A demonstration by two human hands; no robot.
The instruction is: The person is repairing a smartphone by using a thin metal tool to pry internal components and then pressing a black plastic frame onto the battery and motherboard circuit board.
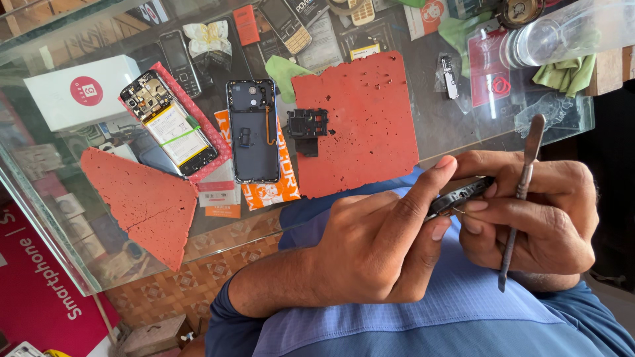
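Black and thin, the phone part [463,195] sits at the centre right of the frame, pinched between the closed fingers of our left hand [380,241] and right hand [536,211], which also holds a metal spudger [522,192], so we judge the disassembly well advanced, with two opened phones [170,124] on the glass counter [456,125].

A glass counter [456,125] carries a large square red mat [360,122]. Left of the mat lie a black inner frame piece [307,129], a dark phone back shell [253,129] and an opened phone [169,122]; further left, a white box [79,89] and a triangular red mat piece [142,201].
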